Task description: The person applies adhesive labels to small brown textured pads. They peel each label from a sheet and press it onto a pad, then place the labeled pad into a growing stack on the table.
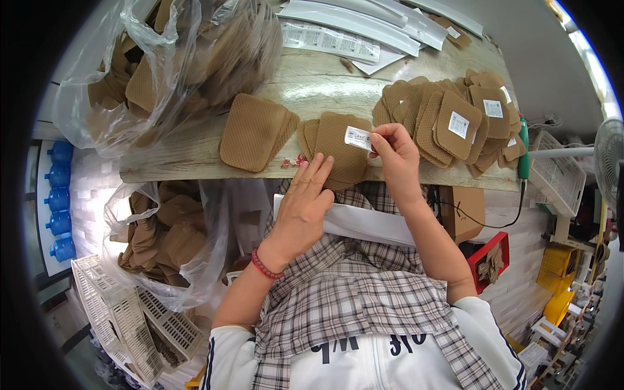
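Note:
Near the table's front edge lie a few brown textured pads [333, 138] with rounded corners. My left hand [300, 211] rests with its fingers stretched out, the fingertips touching the near left edge of these pads. My right hand [398, 159] pinches the right end of a small white label [357, 137] between thumb and finger. The label lies over the top pad's upper right part; whether it is stuck down, I cannot tell. To the left is another small stack of plain brown pads [252, 133]. On the right, piled pads [458, 125] carry white labels.
Clear plastic bags of brown pads stand on the table's left [140, 78] and below it [172, 234]. Label sheets [331, 44] and white strips lie at the back. A white strip [370, 225] crosses my lap. A green-handled tool [523, 149] hangs at the right edge.

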Demonstrator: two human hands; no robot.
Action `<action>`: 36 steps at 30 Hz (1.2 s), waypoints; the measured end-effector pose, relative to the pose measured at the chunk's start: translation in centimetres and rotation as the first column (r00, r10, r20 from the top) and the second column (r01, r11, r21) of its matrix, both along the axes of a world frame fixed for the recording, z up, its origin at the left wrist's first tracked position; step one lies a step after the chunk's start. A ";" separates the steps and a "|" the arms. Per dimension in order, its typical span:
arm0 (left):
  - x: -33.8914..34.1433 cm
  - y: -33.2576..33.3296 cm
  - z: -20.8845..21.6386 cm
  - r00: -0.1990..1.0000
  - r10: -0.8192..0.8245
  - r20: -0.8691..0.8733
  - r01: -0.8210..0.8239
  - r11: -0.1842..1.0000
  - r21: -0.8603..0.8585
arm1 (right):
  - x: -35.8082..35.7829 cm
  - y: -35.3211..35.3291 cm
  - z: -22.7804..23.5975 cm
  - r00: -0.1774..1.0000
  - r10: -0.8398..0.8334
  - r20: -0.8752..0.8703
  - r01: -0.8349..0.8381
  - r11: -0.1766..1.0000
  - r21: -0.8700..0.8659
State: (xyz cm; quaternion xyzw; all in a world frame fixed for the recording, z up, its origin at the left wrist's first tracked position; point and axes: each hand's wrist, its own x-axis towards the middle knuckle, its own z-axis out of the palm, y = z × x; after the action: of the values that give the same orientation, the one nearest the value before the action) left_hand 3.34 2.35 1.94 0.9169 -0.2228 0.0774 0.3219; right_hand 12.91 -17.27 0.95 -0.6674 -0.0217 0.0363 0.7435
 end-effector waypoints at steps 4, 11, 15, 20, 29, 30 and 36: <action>0.7 -0.1 -0.9 1.000 -0.022 -0.022 0.022 1.000 -0.010 | 0.7 1.0 -2.4 0.999 -0.040 0.034 0.047 0.971 -0.234; 1.1 0.2 -0.6 0.999 -0.023 -0.038 0.024 0.999 0.027 | 0.9 1.9 -2.6 0.990 -0.068 0.124 0.118 0.883 -0.455; 1.3 0.3 -0.6 0.999 -0.028 -0.041 0.030 0.999 0.026 | 0.9 1.8 -2.9 0.990 -0.077 0.118 0.124 0.876 -0.467; 1.5 0.3 -0.2 0.998 -0.025 -0.053 0.027 0.999 0.025 | 0.7 2.1 -2.6 0.988 -0.081 0.130 0.135 0.862 -0.488; 1.9 0.1 0.9 0.997 -0.037 -0.075 0.045 0.993 0.110 | 0.6 2.3 -2.2 0.973 -0.072 0.219 0.181 0.826 -0.534; 2.0 0.0 0.7 0.998 -0.024 -0.057 0.029 0.995 0.097 | 0.5 2.3 -2.2 0.973 -0.070 0.222 0.181 0.825 -0.535; 2.3 -0.1 0.9 0.998 -0.022 -0.057 0.029 0.993 0.113 | 0.4 2.3 -2.6 0.968 -0.059 0.245 0.188 0.816 -0.547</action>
State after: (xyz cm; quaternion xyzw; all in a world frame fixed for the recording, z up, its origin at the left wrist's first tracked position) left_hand 5.66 2.23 2.82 0.9326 -0.2295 0.0350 0.2763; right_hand 13.31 -14.95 -1.63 -0.8575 -0.0473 -0.0802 0.5061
